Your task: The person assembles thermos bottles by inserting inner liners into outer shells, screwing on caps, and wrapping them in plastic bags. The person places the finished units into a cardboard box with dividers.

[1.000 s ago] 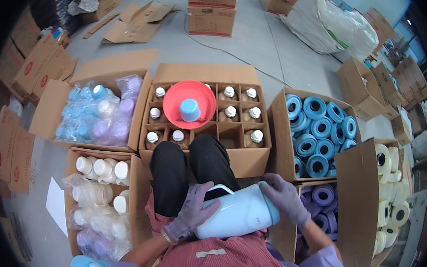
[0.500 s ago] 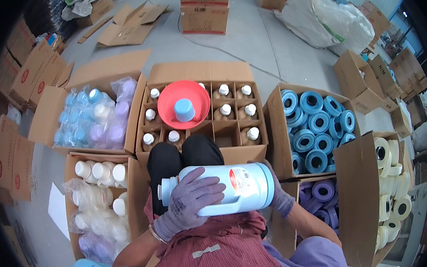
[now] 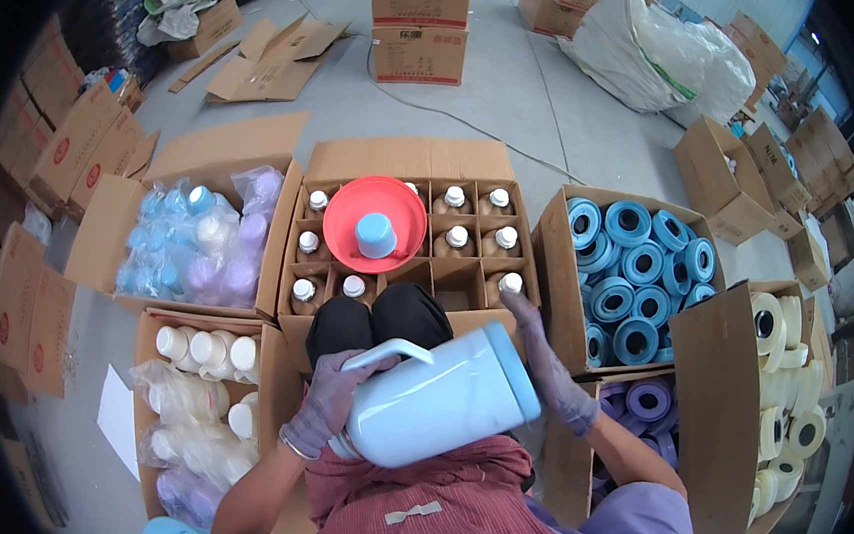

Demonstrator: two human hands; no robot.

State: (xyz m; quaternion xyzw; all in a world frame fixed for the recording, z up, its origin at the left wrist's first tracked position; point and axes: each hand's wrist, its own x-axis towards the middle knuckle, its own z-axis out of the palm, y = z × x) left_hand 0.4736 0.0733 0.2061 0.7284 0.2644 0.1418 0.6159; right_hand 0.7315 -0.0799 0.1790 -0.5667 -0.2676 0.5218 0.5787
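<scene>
A light blue thermos jug [image 3: 437, 398] lies tilted across my lap, its handle upward and its wide base toward the upper right. My left hand [image 3: 335, 395], in a grey-purple glove, is closed around the neck end and the lower part of the handle; the mouth is mostly hidden. My gloved right hand [image 3: 554, 377] is open beside the base, fingers stretched out and pointing away from me. Just beyond my knees, a red round dish [image 3: 345, 225] with a light blue cup-shaped piece [image 3: 376, 236] rests on a divided carton [image 3: 411, 150] of white-capped bottles [image 3: 456, 237].
On the left stand a carton of bagged blue and purple lids [image 3: 188, 238] and one of white lids [image 3: 210, 348]. To the right are cartons of blue rings [image 3: 642, 264], purple rings [image 3: 648, 399] and cream rings [image 3: 807, 435]. Stacked boxes [image 3: 419, 54] stand ahead.
The jug has turned about its length, bringing its handle up and its printed label out of sight. My left hand has shifted to the neck and handle; my right hand has opened at the base.
</scene>
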